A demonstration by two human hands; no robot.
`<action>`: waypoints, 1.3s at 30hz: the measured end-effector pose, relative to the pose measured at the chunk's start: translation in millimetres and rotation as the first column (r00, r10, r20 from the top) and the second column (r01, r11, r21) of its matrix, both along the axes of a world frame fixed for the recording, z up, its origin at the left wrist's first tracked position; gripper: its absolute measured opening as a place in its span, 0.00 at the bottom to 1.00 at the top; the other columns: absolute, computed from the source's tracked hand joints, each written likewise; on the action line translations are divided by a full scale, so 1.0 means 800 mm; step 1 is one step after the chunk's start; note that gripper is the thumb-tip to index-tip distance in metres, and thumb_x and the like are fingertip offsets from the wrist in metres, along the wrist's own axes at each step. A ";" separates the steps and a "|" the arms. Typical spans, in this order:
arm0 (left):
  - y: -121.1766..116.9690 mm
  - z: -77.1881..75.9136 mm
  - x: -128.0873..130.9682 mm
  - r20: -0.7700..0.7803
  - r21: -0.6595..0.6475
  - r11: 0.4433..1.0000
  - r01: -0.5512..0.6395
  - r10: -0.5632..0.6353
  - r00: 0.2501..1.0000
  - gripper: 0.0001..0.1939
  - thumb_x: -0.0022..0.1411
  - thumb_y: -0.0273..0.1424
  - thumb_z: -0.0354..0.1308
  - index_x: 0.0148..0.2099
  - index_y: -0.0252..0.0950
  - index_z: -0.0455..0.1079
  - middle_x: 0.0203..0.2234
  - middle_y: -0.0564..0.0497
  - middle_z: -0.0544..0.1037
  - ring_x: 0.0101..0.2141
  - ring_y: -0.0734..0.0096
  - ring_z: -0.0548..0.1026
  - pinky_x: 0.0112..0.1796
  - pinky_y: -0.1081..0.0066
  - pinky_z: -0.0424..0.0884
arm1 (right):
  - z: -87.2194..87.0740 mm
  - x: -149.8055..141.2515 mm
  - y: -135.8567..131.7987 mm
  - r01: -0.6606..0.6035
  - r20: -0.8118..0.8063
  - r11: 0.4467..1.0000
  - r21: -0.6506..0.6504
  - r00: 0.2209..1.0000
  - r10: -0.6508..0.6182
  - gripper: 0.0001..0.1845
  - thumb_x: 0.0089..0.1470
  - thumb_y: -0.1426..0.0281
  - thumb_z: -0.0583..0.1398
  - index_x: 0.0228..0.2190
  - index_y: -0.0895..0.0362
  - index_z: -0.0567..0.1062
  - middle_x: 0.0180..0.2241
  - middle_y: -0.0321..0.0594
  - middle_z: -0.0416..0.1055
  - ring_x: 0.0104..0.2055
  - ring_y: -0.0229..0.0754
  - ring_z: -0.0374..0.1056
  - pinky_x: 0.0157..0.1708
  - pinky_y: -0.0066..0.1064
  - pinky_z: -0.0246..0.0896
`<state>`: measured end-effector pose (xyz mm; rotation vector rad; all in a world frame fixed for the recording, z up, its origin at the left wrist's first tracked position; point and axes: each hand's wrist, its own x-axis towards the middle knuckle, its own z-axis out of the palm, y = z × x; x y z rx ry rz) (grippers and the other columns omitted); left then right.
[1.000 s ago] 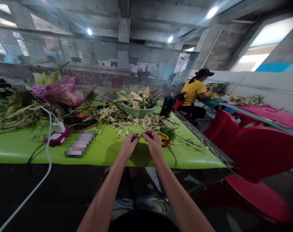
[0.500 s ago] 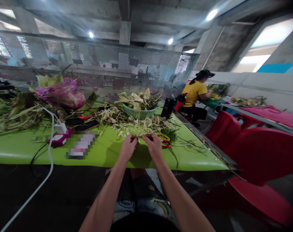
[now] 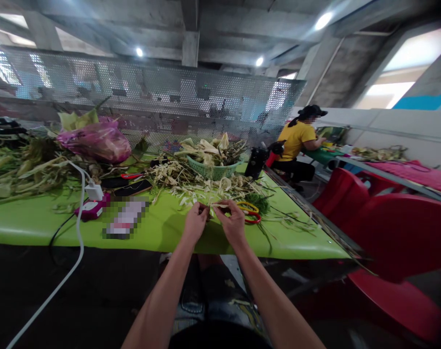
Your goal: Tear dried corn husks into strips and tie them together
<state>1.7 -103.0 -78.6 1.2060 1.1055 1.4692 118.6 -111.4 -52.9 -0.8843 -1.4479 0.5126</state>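
Observation:
My left hand (image 3: 196,221) is closed in a pinch on a thin stem of dried plant, held upright just above the table's front part. Close beside it, my right hand (image 3: 232,220) pinches a pale strip of dried plant (image 3: 220,205) that points toward the left fingertips. The two hands are a small gap apart. Beyond them, shredded dried plant pieces (image 3: 172,175) lie loose around a green plastic basket (image 3: 217,169) heaped with dry husks (image 3: 220,145). Scissors with yellow and red handles (image 3: 252,217) lie right of my right hand.
The green table (image 3: 300,242) also bears a black bottle (image 3: 255,162), a pink plastic bag (image 3: 96,140), a blurred-out phone-like item (image 3: 127,218) and a purple power socket (image 3: 93,208) with a white cable. A person in yellow (image 3: 296,138) sits beyond red chairs (image 3: 398,232).
The view has shifted slightly, so everything sits a little further right. Both hands stay close together at the same place, with the right fingers turned slightly and the pale strip showing more.

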 end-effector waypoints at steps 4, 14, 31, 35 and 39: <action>-0.001 0.003 -0.001 0.017 -0.022 1.000 -0.011 0.011 1.000 0.07 0.55 0.34 0.54 0.29 0.36 0.62 0.18 0.55 0.70 0.21 0.75 0.68 0.25 0.74 0.62 | 0.003 0.001 -0.001 0.125 0.041 0.991 0.050 0.991 -0.127 0.05 0.47 0.69 0.62 0.25 0.56 0.70 0.26 0.35 0.67 0.29 0.38 0.64 0.30 0.29 0.59; -0.007 0.006 -0.004 -0.032 0.081 0.996 0.026 -0.023 0.999 0.06 0.54 0.33 0.56 0.30 0.35 0.65 0.21 0.55 0.70 0.24 0.75 0.67 0.28 0.74 0.62 | 0.004 0.001 -0.001 0.027 0.075 0.999 -0.029 0.997 -0.024 0.08 0.49 0.65 0.62 0.30 0.56 0.73 0.28 0.36 0.71 0.29 0.39 0.65 0.32 0.30 0.61; -0.004 0.013 -0.005 0.208 0.002 0.998 0.055 -0.055 0.977 0.08 0.49 0.33 0.59 0.27 0.35 0.64 0.20 0.56 0.69 0.23 0.77 0.66 0.28 0.74 0.62 | -0.009 0.006 0.016 -0.112 0.082 0.987 -0.116 0.989 0.122 0.10 0.47 0.62 0.63 0.29 0.56 0.76 0.29 0.40 0.74 0.33 0.44 0.69 0.35 0.35 0.64; -0.008 0.020 -0.006 0.236 -0.024 0.992 0.121 -0.112 0.965 0.11 0.48 0.35 0.61 0.32 0.34 0.68 0.24 0.53 0.72 0.26 0.75 0.69 0.30 0.73 0.64 | -0.012 0.007 0.017 -0.078 0.050 0.991 -0.109 0.995 0.084 0.11 0.48 0.61 0.62 0.30 0.56 0.76 0.31 0.40 0.75 0.35 0.45 0.69 0.37 0.35 0.64; -0.011 0.026 -0.006 0.277 -0.041 0.992 0.123 -0.107 0.955 0.12 0.49 0.37 0.61 0.32 0.34 0.68 0.24 0.53 0.73 0.26 0.74 0.69 0.31 0.73 0.64 | -0.009 0.007 0.015 -0.108 0.039 0.987 -0.117 0.993 0.113 0.11 0.48 0.61 0.63 0.30 0.56 0.77 0.31 0.41 0.75 0.35 0.45 0.69 0.37 0.35 0.65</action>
